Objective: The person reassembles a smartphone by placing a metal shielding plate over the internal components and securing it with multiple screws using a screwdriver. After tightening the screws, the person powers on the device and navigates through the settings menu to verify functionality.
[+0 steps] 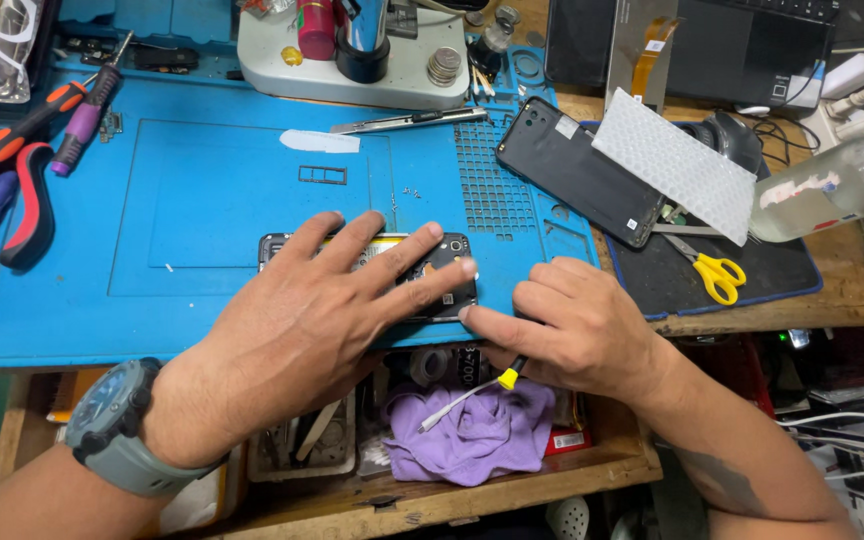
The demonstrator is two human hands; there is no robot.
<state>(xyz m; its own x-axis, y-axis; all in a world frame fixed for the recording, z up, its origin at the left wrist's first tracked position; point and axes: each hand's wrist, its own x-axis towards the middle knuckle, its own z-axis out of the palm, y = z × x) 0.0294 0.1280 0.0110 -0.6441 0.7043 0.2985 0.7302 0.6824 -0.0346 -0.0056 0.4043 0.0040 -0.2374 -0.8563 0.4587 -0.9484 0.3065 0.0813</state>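
An opened phone (444, 262) with its back removed lies on the blue work mat (202, 210) near the mat's front edge. My left hand (312, 310) lies flat on top of it, fingers spread, covering most of it. My right hand (562, 325) sits at the phone's right end, its index fingertip touching the phone's corner. That hand grips a thin tool with a yellow and black handle end (509, 377) sticking out below the palm. I wear a grey watch (112, 430) on the left wrist.
A black phone back cover (570, 165) and a white bubble sheet (677, 160) lie at right, with yellow scissors (714, 272) on a dark pad. Screwdrivers and pliers (27, 205) lie at left. A microscope base (352, 65) stands behind. A purple cloth (482, 435) sits on the shelf below.
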